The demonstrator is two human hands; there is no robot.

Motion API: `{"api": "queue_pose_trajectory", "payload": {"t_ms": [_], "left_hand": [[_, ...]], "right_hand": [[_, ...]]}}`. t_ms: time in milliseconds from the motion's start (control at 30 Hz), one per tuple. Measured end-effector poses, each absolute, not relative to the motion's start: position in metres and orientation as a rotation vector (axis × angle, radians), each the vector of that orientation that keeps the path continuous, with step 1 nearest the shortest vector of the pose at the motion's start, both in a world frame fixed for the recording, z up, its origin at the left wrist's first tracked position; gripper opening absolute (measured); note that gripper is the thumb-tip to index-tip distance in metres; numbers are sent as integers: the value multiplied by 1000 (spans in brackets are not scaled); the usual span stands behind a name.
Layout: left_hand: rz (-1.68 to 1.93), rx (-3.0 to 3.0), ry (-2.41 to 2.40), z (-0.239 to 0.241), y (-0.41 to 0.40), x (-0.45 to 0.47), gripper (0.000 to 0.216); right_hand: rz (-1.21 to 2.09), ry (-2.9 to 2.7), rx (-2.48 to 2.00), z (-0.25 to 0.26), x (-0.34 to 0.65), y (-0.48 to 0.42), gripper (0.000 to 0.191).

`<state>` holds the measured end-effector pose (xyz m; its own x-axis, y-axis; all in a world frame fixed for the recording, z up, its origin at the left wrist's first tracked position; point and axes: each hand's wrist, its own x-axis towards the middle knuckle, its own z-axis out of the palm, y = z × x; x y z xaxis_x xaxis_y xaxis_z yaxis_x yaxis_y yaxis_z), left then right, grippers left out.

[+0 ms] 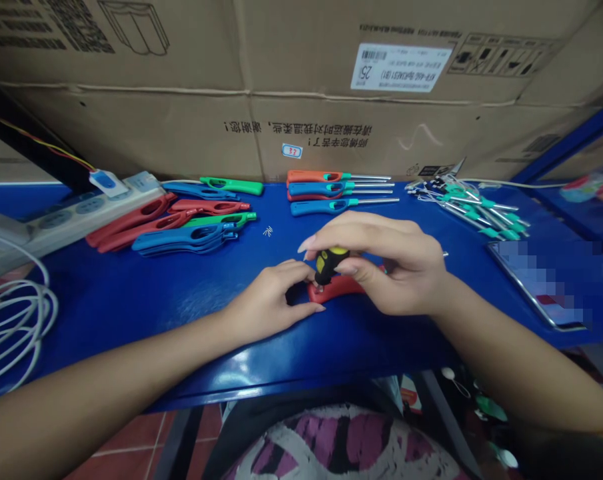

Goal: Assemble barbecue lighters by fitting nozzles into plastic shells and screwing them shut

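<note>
On the blue table, we are pinning the red lighter body flat with left hand fingertips while our right hand, fingers closed around the screwdriver, is keeping it upright, pressing squarely.

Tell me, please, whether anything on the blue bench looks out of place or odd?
One small thing: a tiny pale loose part lies alone on the blue bench, apart from the pile of lighter shells. The finished lighters lie neatly side by side.

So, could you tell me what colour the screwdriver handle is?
Black and yellow screwdriver handle, clearest in the head view.
</note>
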<state>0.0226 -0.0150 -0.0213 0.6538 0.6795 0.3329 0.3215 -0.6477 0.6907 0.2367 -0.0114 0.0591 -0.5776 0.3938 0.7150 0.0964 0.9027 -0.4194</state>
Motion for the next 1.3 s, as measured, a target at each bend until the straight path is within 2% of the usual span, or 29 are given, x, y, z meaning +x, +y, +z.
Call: {"api": "queue_pose_trajectory", "payload": {"t_ms": [367,500,600,767,867,967,1100,1300], "left_hand": [[754,2267,848,-20,-17,24,18],[688,2285,923,-6,-22,24,20],[497,2290,1006,9,-26,21,24],[277,2408,1161,25,-33,20,43],[159,2491,1199,27,-33,26,38],[80,2548,1184,29,-22,31,28],[188,2632,1073,42,14,28,21],[465,2702,1172,51,80,24,25]], "right_hand": [[247,-2156,-392,51,230,-11,25],[241,-2151,-514,71,234,-22,26],[196,-1905,-618,95,254,-21,30],[-267,-1760,-898,101,318,16,25],[-466,-1788,-1076,81,352,40,21],[-506,-1818,-1165,60,372,55,21],[-453,-1853,-1237,47,384,62,19],[-411,-1826,-1327,46,393,65,15]]}}
